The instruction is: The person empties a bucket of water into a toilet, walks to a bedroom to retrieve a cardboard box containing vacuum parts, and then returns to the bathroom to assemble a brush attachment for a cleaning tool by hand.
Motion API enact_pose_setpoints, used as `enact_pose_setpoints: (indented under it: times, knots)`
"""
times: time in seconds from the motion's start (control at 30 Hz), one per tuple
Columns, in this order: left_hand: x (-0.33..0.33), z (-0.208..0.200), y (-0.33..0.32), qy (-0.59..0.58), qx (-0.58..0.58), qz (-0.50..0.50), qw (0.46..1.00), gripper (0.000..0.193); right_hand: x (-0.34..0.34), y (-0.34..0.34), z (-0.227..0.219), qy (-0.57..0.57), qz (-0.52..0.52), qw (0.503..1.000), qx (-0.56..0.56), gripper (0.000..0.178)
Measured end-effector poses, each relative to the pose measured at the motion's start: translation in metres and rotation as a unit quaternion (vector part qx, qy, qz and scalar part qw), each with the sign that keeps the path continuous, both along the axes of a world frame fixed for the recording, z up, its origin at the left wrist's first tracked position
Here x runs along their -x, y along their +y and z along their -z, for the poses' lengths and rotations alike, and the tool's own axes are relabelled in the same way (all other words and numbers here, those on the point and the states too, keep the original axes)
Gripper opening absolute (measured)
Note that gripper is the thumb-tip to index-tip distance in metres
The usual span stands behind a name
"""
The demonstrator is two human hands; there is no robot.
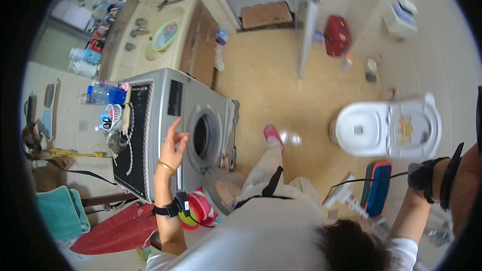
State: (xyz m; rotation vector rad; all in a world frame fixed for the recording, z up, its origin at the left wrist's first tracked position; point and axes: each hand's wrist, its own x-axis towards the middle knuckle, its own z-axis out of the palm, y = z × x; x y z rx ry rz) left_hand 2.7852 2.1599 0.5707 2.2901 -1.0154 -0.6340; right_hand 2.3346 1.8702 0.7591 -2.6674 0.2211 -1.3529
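My left hand (173,149), with a gold bangle on its wrist, is held over the front of a silver washing machine (193,90). Its index finger points toward the dark control panel (175,98), and nothing is in the hand. I cannot tell whether the fingertip touches the machine. Below the panel is the machine's round, dark drum opening (201,137). At the far right edge my right hand (467,185) is raised, with black straps around its wrist; its fingers are cut off from view.
On the washer's black mat (135,135) stand a white basket (114,115) and bottles. Beyond is a sink counter (123,65) with a green-rimmed basin (165,36). A white toilet (359,129) is at right, near a mop (341,190) and a blue-red tub (377,188). Colourful basins (201,208) sit beside my left forearm.
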Motion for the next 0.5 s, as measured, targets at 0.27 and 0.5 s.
enact_pose_setpoints:
  times: [0.27, 0.5]
  knots:
    - [-0.13, -0.038, -0.028, -0.05, 0.032, -0.086, 0.995, 0.053, -0.192, -0.117, 0.023, 0.004, -0.112, 0.985, -0.128, 0.049]
    - [-0.17, -0.017, -0.049, 0.022, 0.138, -0.263, 0.955, 0.042, -0.307, -0.227, 0.022, -0.017, -0.188, 0.974, -0.127, 0.045]
